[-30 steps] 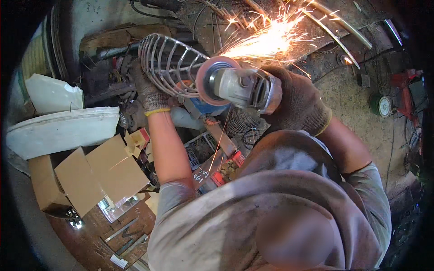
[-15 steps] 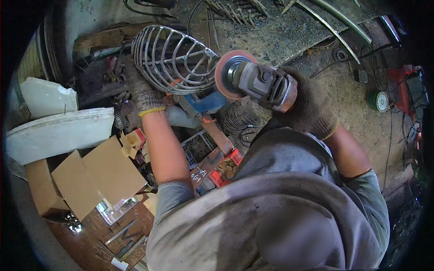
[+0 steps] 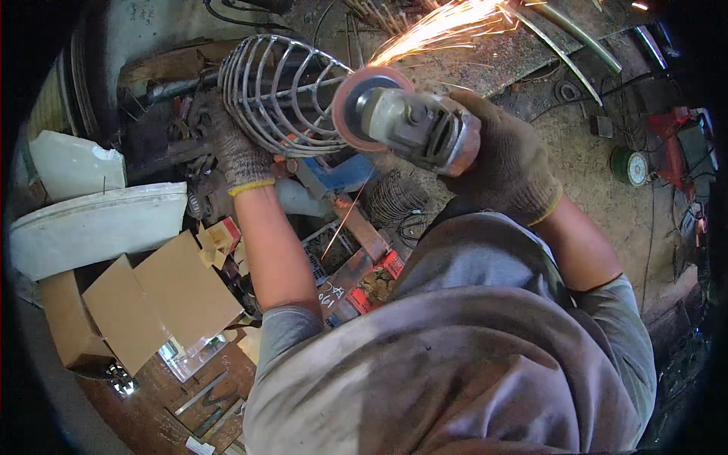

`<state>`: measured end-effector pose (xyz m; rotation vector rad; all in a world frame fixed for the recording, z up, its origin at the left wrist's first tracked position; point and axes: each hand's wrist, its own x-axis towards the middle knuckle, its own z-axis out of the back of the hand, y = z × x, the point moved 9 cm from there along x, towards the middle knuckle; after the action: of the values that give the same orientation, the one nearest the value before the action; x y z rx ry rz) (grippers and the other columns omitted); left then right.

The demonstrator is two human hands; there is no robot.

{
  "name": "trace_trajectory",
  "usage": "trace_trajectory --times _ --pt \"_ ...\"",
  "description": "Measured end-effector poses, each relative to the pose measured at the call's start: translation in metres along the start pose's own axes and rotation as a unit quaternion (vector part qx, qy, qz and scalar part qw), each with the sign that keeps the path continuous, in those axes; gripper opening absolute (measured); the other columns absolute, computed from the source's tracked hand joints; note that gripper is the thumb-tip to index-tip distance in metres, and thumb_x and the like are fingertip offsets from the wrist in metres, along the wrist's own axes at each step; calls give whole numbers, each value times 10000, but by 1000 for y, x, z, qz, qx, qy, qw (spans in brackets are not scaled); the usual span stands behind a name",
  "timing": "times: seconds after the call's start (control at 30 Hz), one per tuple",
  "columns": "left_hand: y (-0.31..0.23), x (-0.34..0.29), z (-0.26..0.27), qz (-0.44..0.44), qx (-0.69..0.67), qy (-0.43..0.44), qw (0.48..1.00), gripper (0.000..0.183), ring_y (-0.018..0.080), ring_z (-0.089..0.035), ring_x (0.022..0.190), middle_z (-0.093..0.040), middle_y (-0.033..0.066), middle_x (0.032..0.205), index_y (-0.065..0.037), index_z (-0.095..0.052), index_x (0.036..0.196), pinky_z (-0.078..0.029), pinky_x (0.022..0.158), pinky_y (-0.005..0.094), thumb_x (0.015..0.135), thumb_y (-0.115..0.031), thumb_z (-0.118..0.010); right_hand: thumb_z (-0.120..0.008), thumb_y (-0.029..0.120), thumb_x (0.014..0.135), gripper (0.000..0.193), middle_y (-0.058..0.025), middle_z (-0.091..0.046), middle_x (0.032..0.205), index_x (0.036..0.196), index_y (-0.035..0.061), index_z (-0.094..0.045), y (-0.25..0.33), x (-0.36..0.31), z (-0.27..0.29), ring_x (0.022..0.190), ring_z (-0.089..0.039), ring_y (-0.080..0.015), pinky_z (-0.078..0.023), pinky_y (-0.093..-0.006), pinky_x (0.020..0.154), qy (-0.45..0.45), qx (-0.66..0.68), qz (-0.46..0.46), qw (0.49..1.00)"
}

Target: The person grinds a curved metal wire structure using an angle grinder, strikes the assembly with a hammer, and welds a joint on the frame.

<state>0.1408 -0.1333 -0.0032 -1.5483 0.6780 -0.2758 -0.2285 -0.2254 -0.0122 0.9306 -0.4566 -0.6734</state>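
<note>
My left hand [image 3: 239, 152], in a knitted grey glove with a yellow cuff, grips the left side of a wire basket [image 3: 294, 94] made of curved metal bars; its fingers are partly hidden behind the bars. In the same kind of glove, my right hand [image 3: 509, 161] is closed round an angle grinder [image 3: 421, 125]. The grinder's round reddish disc [image 3: 343, 114] meets the basket's right end. From there bright sparks [image 3: 436, 32] stream up and to the right.
Left of my arm lie white curved panels [image 3: 98, 220] and an open cardboard box [image 3: 178, 280]. Below the basket are a blue object [image 3: 341, 173], a coil of wire [image 3: 394, 199] and a red crate [image 3: 393, 264]. Metal rods [image 3: 576, 38] and a green spool [image 3: 631, 165] lie to the right.
The grinder in my right hand has moved left and slightly up, onto the basket's end. Sparks now fly where there were none. My left hand has barely shifted.
</note>
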Motion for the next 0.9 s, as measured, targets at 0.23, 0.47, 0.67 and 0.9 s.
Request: trace_trajectory --times 0.23,0.47,0.67,0.9 --pt "-3 1 -9 -5 67 54 996 547 326 -482 1299 -502 139 1454 -91 -519 1408 -390 1104 453 1042 -476 -394 -870 328 670 823 -185 -659 1178 1361 80 -498 -39 -37 -3 1071 -660 -369 -541 -432 896 23 -38 -42 998" --pt "-22 -44 -29 14 45 -48 998 532 318 -520 1257 -568 120 1382 -89 -558 1364 -422 1076 443 1023 -484 -456 -879 348 676 839 -201 -671 1178 1338 10 -490 -51 -57 27 1081 -658 -385 -534 -423 885 -24 -68 -45 996" --pt "-30 -68 -46 36 -5 7 999 566 312 -498 1293 -534 112 1424 -113 -521 1407 -395 1108 456 1018 -518 -449 -863 305 682 730 -188 -674 1186 1269 8 -547 -81 -86 44 1098 -666 -321 -529 -406 911 -42 9 -190 981" --pt "-4 -77 -29 99 -72 45 991 600 348 -572 1197 -563 118 1391 -138 -538 1393 -523 963 519 985 -573 -478 -882 361 646 794 -196 -692 1113 1262 0 -535 -102 -101 50 1048 -681 -351 -541 -412 883 -85 39 -136 986"
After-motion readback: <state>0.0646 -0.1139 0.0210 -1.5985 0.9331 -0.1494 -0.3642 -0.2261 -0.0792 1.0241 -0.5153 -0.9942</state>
